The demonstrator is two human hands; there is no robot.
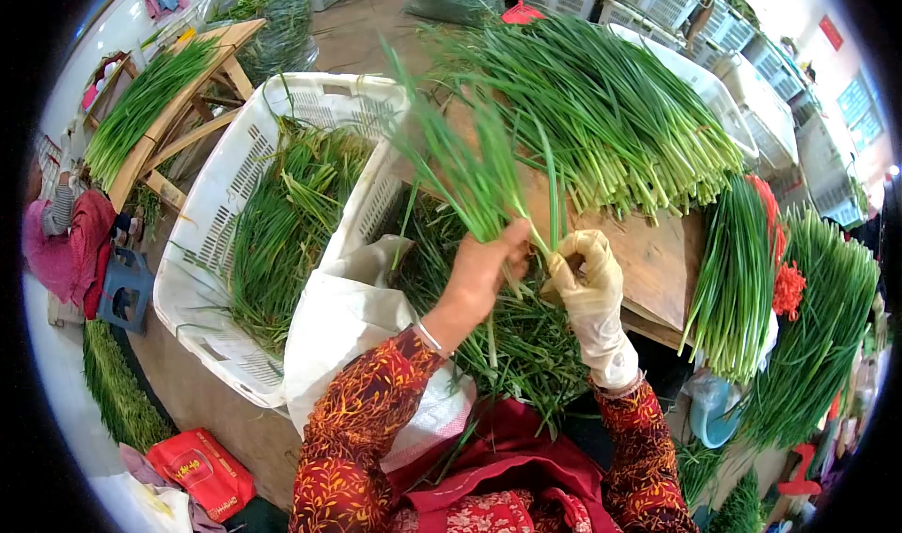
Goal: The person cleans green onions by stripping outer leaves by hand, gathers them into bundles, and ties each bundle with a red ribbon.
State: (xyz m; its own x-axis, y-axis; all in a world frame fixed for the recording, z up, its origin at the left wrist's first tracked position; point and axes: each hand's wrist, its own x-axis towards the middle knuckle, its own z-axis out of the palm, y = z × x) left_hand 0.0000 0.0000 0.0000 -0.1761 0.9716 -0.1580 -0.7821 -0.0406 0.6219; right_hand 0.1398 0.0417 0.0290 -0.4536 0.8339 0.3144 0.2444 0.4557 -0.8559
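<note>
left hand [484,268] closed, right hand [590,293] pinching beside it, forearms [362,420] extended forward

And it's bright green in the held bunch [477,180], paling to white at the stems [538,241], by the brown tabletop [648,260]! Cream glove [598,312], and sleeves [352,430] in dark maroon splashed with orange-yellow sprigs, deep red apron [526,446]. Left of the tabletop, a white crate [200,251]; right of it, red-orange string [789,290] and a pale blue basin [711,411].

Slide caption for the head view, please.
Bare left hand holds long green stalks, gloved right hand at their pale ends, beside a white crate.
</note>
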